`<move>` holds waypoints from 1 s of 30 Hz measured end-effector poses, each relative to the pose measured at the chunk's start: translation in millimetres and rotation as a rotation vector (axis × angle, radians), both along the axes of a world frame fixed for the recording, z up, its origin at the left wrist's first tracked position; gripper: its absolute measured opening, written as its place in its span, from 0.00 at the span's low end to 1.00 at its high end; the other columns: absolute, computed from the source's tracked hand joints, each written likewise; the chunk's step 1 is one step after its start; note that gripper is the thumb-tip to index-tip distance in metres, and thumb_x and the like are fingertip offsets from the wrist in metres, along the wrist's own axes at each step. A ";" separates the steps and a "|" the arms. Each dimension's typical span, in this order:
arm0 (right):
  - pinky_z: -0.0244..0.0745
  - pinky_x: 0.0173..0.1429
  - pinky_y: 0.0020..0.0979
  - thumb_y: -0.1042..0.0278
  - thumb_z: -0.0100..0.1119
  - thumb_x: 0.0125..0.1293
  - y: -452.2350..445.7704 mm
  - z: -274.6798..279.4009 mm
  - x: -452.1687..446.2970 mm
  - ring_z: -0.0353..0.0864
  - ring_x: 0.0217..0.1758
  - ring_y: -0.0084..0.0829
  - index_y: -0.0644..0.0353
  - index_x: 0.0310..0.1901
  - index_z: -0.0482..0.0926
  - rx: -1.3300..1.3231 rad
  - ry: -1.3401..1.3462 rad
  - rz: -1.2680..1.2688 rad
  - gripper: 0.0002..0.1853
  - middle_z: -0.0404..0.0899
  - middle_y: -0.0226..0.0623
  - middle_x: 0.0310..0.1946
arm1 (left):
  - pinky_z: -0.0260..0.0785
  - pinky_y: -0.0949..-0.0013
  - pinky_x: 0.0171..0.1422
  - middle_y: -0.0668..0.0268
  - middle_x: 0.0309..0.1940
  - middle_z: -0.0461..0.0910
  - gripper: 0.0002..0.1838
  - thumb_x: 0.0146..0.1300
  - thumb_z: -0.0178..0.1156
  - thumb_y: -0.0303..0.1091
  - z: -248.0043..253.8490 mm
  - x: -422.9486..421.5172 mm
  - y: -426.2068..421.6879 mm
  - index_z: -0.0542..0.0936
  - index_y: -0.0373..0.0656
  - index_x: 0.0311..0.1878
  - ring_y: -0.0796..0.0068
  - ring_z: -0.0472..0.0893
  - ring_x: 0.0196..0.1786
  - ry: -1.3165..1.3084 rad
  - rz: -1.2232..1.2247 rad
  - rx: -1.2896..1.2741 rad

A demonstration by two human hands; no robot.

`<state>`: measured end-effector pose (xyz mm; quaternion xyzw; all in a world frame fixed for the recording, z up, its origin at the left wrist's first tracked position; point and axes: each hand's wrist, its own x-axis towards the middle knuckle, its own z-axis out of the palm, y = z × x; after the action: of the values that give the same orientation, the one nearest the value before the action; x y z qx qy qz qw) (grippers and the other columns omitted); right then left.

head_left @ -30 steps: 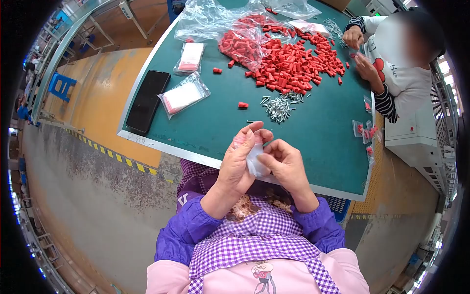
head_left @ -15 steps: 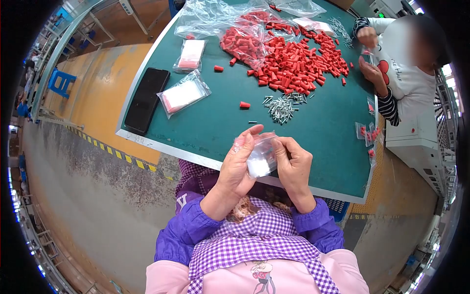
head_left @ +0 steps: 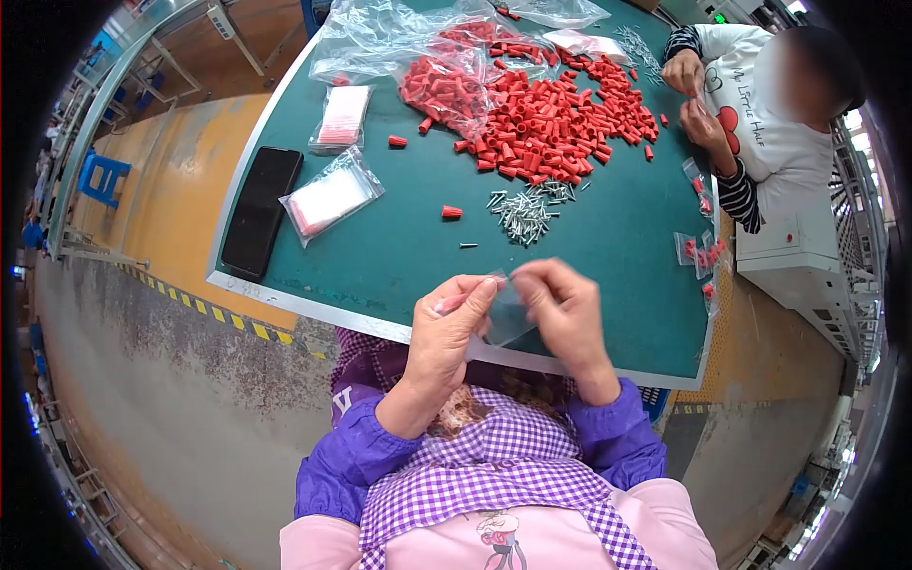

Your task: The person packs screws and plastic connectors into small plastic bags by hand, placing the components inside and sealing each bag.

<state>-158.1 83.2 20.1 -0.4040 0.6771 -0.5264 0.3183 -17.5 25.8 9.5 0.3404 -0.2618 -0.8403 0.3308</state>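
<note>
My left hand [head_left: 448, 323] is closed, its thumb and fingers pinching a small clear zip bag [head_left: 508, 321] above the table's near edge. The bag hangs to the right of the thumb, and a pinkish edge shows among the fingers. My right hand [head_left: 565, 318] is close beside the bag's top corner with curled fingers, smeared by motion; whether it grips the bag does not show. Beyond my hands lie a pile of silver screws [head_left: 525, 217], one loose screw [head_left: 468, 245] and a single red wire-nut-like cap [head_left: 451, 212].
A big heap of red caps [head_left: 541, 133] covers the table's middle, partly under clear plastic bags [head_left: 380, 43]. Bundles of small bags [head_left: 332, 195] and a black phone [head_left: 262, 211] lie left. Filled bags [head_left: 698, 249] line the right edge, where another person's hands [head_left: 693, 95] work.
My left fingers have closed further over the bag, which has turned between them. My right hand has shifted and is blurred. The table appears shifted left as the view moved. The other person's hands came together.
</note>
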 end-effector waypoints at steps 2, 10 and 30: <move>0.69 0.31 0.26 0.72 0.63 0.60 -11.2 1.4 -22.6 0.74 0.26 0.24 0.65 0.36 0.81 -0.037 0.371 -0.167 0.06 0.79 0.36 0.27 | 0.57 0.80 0.27 0.76 0.24 0.73 0.07 0.64 0.63 0.31 1.1 0.5 -2.0 0.81 0.37 0.38 0.87 0.65 0.23 -0.007 -0.001 -0.030; 0.75 0.40 0.39 0.69 0.64 0.57 -36.8 -12.3 -45.1 0.80 0.34 0.44 0.62 0.37 0.80 0.150 0.736 -0.082 0.08 0.78 0.42 0.35 | 0.58 0.82 0.32 0.75 0.26 0.74 0.02 0.61 0.65 0.25 -7.0 -2.2 -1.1 0.81 0.38 0.34 0.88 0.67 0.27 -0.084 0.075 -0.278; 0.65 0.28 0.17 0.72 0.67 0.59 -30.7 -9.0 -74.4 0.74 0.24 0.15 0.63 0.37 0.83 0.113 -0.323 -0.016 0.06 0.79 0.26 0.24 | 0.66 0.81 0.38 0.70 0.32 0.77 0.05 0.55 0.67 0.18 -9.3 -3.7 -3.6 0.81 0.36 0.32 0.85 0.73 0.32 -0.133 -0.015 -0.428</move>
<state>-232.5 52.5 11.1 -0.2904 0.6488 -0.5481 0.4408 -21.2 22.2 0.1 0.3150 -0.4580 -0.7437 0.3714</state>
